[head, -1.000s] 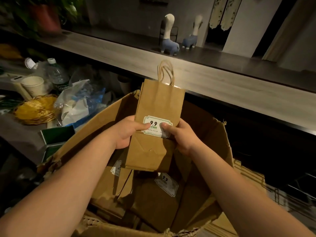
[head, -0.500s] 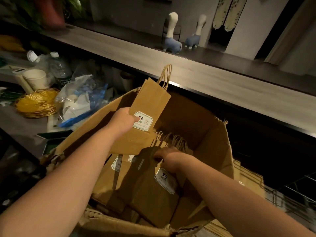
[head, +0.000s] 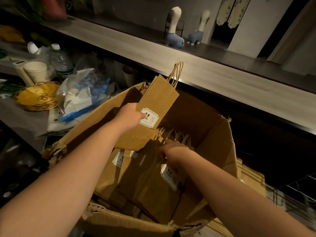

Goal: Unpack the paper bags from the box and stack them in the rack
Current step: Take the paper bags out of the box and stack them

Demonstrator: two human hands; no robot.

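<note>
Head view: a flat brown paper bag [head: 159, 100] with twisted handles and a white "9.9" label is held tilted above the open cardboard box [head: 220, 151] by the left hand [head: 130, 117]. Bags in the box [head: 153, 185] are gripped at their handles by the right hand [head: 172, 153].

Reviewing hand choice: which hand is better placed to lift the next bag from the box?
Right. The right hand is down inside the box, at the bags' handles; the left hand holds a lifted bag.
</note>
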